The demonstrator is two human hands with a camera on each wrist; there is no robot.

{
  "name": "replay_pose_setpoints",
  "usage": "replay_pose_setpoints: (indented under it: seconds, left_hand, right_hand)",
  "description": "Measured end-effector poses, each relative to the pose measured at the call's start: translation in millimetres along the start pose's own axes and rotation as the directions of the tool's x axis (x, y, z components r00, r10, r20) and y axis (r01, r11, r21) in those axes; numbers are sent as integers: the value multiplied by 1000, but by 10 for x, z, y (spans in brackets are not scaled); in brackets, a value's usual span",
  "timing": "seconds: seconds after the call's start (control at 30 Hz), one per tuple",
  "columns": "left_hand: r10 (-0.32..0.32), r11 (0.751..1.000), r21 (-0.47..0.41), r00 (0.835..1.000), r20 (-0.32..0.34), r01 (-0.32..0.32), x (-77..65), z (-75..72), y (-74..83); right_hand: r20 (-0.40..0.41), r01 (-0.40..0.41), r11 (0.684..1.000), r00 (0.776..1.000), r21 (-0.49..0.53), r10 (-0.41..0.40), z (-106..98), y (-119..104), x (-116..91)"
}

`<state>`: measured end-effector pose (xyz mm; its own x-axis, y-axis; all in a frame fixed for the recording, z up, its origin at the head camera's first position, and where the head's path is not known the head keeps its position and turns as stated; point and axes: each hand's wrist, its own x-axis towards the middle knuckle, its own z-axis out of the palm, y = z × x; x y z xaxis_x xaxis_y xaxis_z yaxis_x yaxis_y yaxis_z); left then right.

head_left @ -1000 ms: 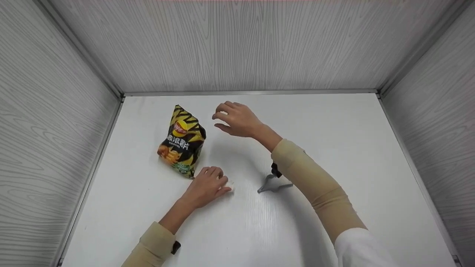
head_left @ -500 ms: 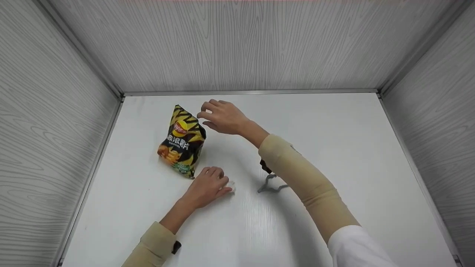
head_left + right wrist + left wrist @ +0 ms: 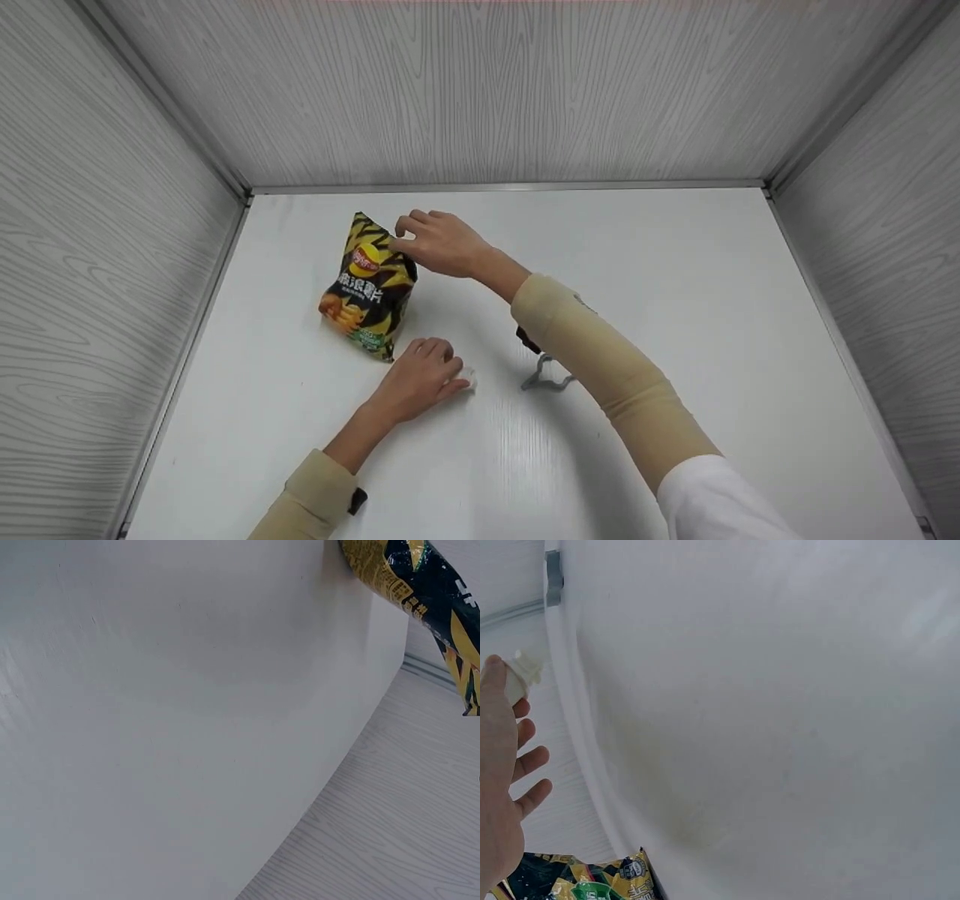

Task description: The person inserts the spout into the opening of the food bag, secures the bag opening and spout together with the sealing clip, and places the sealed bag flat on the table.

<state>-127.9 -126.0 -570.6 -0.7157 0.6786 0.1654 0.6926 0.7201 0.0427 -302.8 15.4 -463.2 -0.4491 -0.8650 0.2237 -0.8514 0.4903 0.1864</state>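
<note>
Lay's logo (image 3: pixel 365 259) on the chip bag (image 3: pixel 396 294), white Chinese characters (image 3: pixel 360 287) ending 薯片 beneath, smaller print (image 3: pixel 369 340) unreadable

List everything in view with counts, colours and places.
Flat table: one, white, centre
Woodgrain panels: three, grey, left, right and far sides
Glossy printed snack bag: one, black and yellow, table's left
Small irregular scrap: one, white, near table's middle
Thin angular object: one, grey, right of scrap, partly hidden
Fabric sleeves: two, beige, forearms
Cloth sleeve: one, white, right arm
Wrist attachments: two, black, cuffs
Left hand: one, bare, pinching scrap
Right hand: one, bare, at bag's upper edge
</note>
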Motion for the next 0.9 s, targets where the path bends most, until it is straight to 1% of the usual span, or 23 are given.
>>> replay_pose_setpoints:
  seconds: [0.2,0.37,0.47,0.6,0.7,0.9]
  left_hand:
    - [-8,1000,8,1000,15,8,0,-13,0]
    - [-2,1000,-5,1000,14,2,2,-13,2]
    - [-1,1000,-8,1000,5,1,10,-17,-1]
    - [-6,1000,-16,1000,11,6,21,-9,-1]
    - [-7,1000,-20,1000,14,7,22,-6,2]
    - [0,1000,-3,1000,-5,0,16,-9,5]
  right_hand:
    - [-54,-2,1000,999,8,2,24,-12,-16]
    - [-69,0,1000,998,21,1,33,8,-48]
    - [-69,-12,1000,998,26,14,29,32,-70]
    - [-68,-16,999,998,29,18,28,73,-115]
    - [-85,-15,999,996,32,17,31,111,-152]
    - [-126,-19,999,992,34,23,43,199,-234]
